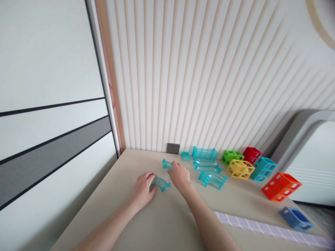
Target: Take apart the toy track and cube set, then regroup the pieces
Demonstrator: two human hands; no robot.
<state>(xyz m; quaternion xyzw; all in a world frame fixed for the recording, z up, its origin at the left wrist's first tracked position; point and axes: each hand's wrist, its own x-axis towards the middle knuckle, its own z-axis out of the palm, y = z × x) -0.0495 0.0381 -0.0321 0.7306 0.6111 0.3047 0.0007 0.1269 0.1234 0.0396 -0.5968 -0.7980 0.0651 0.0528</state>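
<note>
My left hand is closed round one end of a curved, clear teal tube piece, low over the table; its free end points right. Farther back, my right hand has its fingers and thumb on another clear teal tube piece, whose flanged left end sticks out. The right end of that piece is hidden under my fingers. Just right of my right hand lie more teal tubes: a curved pair, a thin one and a straight one along the wall.
A small teal connector sits by the wall socket. Open-frame blocks in green, yellow, red, teal, orange and blue stand at right. A lilac strip crosses the table's front right.
</note>
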